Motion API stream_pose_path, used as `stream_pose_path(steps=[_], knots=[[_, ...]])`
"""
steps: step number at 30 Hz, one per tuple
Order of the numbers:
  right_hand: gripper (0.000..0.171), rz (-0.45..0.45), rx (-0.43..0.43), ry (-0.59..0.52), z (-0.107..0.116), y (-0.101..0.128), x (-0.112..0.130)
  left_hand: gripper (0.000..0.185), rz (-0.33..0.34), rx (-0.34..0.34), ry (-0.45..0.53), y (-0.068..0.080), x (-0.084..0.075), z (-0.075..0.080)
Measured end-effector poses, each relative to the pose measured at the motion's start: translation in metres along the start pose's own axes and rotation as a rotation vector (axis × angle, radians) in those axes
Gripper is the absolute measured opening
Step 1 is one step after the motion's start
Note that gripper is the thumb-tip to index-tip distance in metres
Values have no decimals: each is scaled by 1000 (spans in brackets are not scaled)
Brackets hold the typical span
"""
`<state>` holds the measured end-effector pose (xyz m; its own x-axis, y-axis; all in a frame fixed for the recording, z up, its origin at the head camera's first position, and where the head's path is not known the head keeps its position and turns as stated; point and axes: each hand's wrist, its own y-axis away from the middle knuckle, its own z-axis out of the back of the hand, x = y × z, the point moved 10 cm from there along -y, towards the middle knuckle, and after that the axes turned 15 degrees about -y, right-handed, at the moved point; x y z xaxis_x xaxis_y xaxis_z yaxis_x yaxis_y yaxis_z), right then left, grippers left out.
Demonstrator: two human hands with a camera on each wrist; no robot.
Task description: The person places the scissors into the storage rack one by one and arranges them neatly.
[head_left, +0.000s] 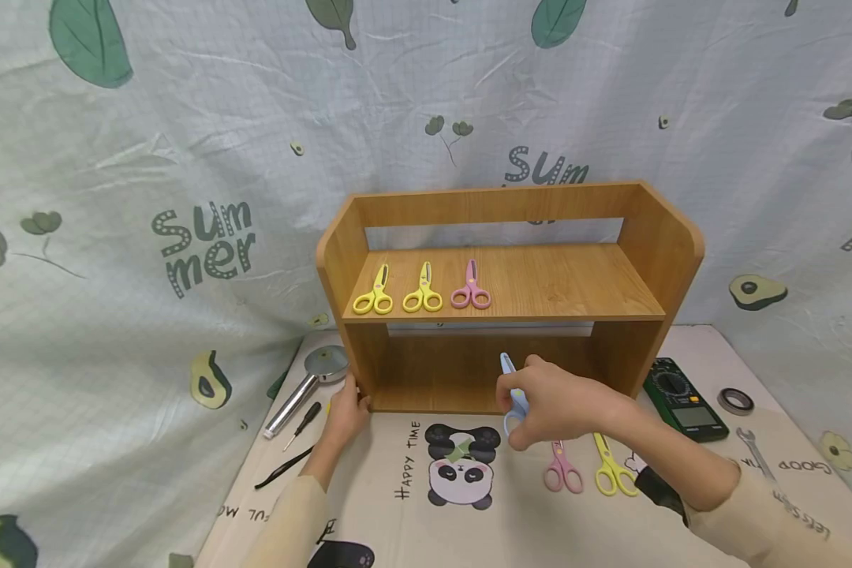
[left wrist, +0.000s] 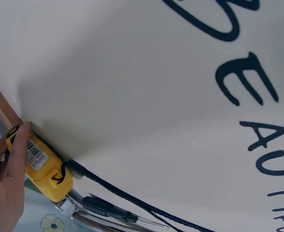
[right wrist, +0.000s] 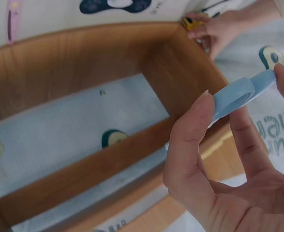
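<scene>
The wooden shelf (head_left: 511, 292) stands at the mat's twelve o'clock edge. The left hand (head_left: 346, 414) rests with straight fingers against its lower corner at nine o'clock. The right hand (head_left: 554, 406) pinches the blue scissors (head_left: 514, 394) by a handle ring, blades pointing to twelve o'clock into the lower compartment.

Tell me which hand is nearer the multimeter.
Right. The right hand, pinching blue scissors, is a little left of the multimeter; the left hand rests at the shelf's far-left corner.
</scene>
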<state>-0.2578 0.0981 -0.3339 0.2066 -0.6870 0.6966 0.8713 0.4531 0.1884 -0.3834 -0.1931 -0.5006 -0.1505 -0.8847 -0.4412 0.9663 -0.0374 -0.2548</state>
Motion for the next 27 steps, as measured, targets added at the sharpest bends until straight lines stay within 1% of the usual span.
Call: stream_pose_path(steps=[3, 6, 8, 11, 14, 18, 22, 27], knots=[[27, 14, 1, 13, 9, 1, 9, 59, 11, 13, 6, 0, 1, -2], [25, 14, -1, 16, 19, 1, 15, 58, 8, 12, 4, 0, 1, -2], [23, 30, -1, 23, 26, 1, 20, 57, 4, 9, 4, 0, 1, -2], [24, 50, 8, 21, 39, -2, 29, 57, -1, 9, 8, 1, 0, -1], [26, 70, 5, 42, 52, -8, 39, 58, -3, 11, 14, 1, 0, -1], [28, 57, -31, 89, 72, -19, 44, 58, -1, 11, 12, 1, -1, 0], [28, 18, -65, 128, 90, -29, 43, 56, 1, 18, 15, 1, 0, -2], [26, -43, -60, 93, 109, -43, 38, 57, 10, 28, 14, 0, 1, -3]])
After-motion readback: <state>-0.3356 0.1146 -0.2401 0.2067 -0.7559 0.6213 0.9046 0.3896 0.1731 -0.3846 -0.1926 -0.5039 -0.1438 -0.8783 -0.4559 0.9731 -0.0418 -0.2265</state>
